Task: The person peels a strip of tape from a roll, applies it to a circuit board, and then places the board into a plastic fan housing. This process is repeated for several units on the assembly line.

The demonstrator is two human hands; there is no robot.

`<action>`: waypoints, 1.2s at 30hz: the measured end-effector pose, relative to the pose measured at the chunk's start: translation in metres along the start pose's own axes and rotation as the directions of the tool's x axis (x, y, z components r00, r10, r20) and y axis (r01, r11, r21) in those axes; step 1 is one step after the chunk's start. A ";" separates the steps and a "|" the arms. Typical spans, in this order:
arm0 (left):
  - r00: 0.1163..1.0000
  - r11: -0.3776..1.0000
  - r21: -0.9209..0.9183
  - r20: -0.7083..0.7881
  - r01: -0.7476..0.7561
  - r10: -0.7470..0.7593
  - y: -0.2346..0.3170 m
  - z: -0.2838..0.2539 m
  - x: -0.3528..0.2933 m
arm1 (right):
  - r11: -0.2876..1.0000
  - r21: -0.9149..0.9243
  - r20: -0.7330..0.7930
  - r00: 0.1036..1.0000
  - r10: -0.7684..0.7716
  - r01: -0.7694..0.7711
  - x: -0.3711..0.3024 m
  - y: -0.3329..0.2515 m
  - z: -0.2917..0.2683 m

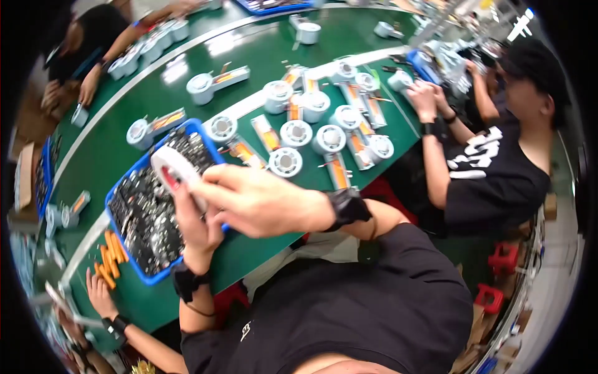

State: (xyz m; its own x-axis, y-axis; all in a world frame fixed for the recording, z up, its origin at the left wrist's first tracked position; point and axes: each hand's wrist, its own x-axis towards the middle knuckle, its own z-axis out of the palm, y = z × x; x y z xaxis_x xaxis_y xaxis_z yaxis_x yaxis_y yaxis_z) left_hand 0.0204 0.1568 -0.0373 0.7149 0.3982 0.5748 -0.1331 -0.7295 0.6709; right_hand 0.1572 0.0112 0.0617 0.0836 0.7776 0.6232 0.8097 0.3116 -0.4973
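A white rounded part (pixel 176 163) with a red and dark inside is tilted up over a blue tray (pixel 111 212). My left hand (pixel 198 224) grips its lower end from below. My right hand (pixel 265 198) comes across from the right with bent, closed fingers at the same part; what sits between those fingertips is hidden. Beneath both hands the tray is filled with small black and silvery parts (pixel 149 227). Just beyond my right hand stand pale-blue round housings (pixel 285 162) with flat arms, several of which show orange strips.
Orange pieces (pixel 109 255) lie left of the tray. More housings (pixel 200 87) are spread over the green table (pixel 249 43). A co-worker (pixel 498 143) works at the right beside a blue bin (pixel 423 67); another (pixel 93 37) is across the table. Someone's hand (pixel 101 293) rests at lower left.
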 end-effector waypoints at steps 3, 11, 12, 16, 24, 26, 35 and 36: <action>0.997 0.996 -0.051 0.022 0.071 -0.070 -0.001 -0.004 -0.009 | 0.997 -0.058 -0.217 0.974 -0.059 0.047 -0.020 0.009 0.029; 0.999 0.996 0.092 0.023 0.020 -0.022 0.011 0.005 0.007 | 0.989 -0.147 -0.279 0.958 -0.070 0.029 -0.023 0.015 0.016; 0.998 0.996 0.072 0.015 0.055 -0.057 0.011 0.006 0.007 | 0.986 -0.155 -0.256 0.962 -0.092 0.054 -0.024 0.015 0.014; 0.997 0.985 0.171 -0.069 -0.031 0.043 0.010 0.005 0.008 | 0.995 -0.097 -0.197 0.980 0.005 -0.024 -0.030 0.014 0.014; 0.994 0.961 0.258 -0.034 -0.096 0.108 0.011 0.005 0.013 | 0.986 -0.118 -0.181 0.979 0.093 -0.116 -0.023 0.019 0.017; 0.993 0.960 0.258 -0.031 -0.105 0.117 0.011 0.005 0.013 | 0.984 -0.125 -0.162 0.981 0.108 -0.129 -0.024 0.016 0.016; 0.989 0.944 0.299 -0.013 -0.139 0.150 0.010 0.003 0.009 | 0.961 -0.219 -0.112 0.983 0.148 -0.169 -0.023 0.012 0.017; 0.987 0.938 0.313 -0.010 -0.147 0.158 0.008 0.004 0.010 | 0.957 -0.243 -0.105 0.985 0.136 -0.158 -0.024 0.015 0.017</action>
State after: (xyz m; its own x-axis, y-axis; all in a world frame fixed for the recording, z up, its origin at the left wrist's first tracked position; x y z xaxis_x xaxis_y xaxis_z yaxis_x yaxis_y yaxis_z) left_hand 0.0294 0.1527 -0.0284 0.6777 0.2839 0.6783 -0.0146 -0.9171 0.3984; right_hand 0.1574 0.0062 0.0295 0.2539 0.7509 0.6097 0.9027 0.0423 -0.4281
